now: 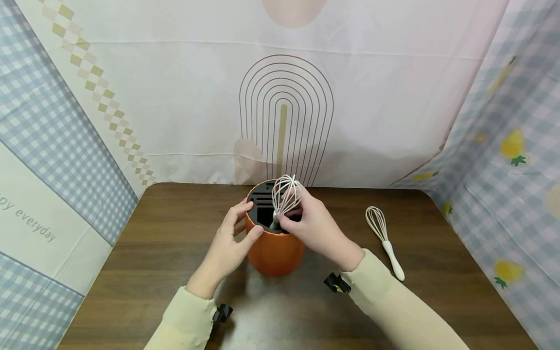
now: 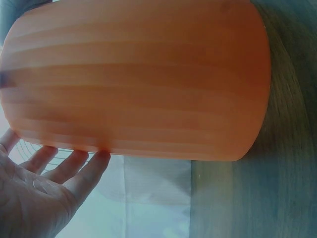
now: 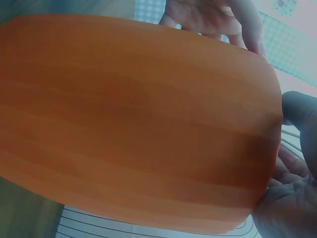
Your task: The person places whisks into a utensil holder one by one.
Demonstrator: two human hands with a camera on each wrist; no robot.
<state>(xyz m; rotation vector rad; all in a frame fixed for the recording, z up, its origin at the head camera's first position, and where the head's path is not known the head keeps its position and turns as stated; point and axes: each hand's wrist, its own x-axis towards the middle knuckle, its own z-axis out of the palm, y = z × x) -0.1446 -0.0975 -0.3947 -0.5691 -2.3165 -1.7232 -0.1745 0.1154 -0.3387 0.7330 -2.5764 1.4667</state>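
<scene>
An orange utensil holder [image 1: 275,255] with a black slotted insert [image 1: 261,198] stands upright on the table. My left hand [image 1: 226,243] steadies it from the left, thumb at the near rim and fingers along the side; in the left wrist view the fingertips [image 2: 101,157] touch its ribbed wall. Above the holder's right half, my right hand [image 1: 319,224] pinches a whisk [image 1: 287,188] near the base of its wires. The whisk's wire loops point up, and its handle goes down into a large opening, its lower part hidden. In the right wrist view the holder's wall [image 3: 133,119] hides the whisk.
A second whisk [image 1: 387,243] with a white handle lies on the brown wooden table [image 1: 166,262], right of the holder. Behind the table hangs a pale patterned cloth [image 1: 183,97]. Checked cloth [image 1: 494,214] hangs at the right side and another at the left.
</scene>
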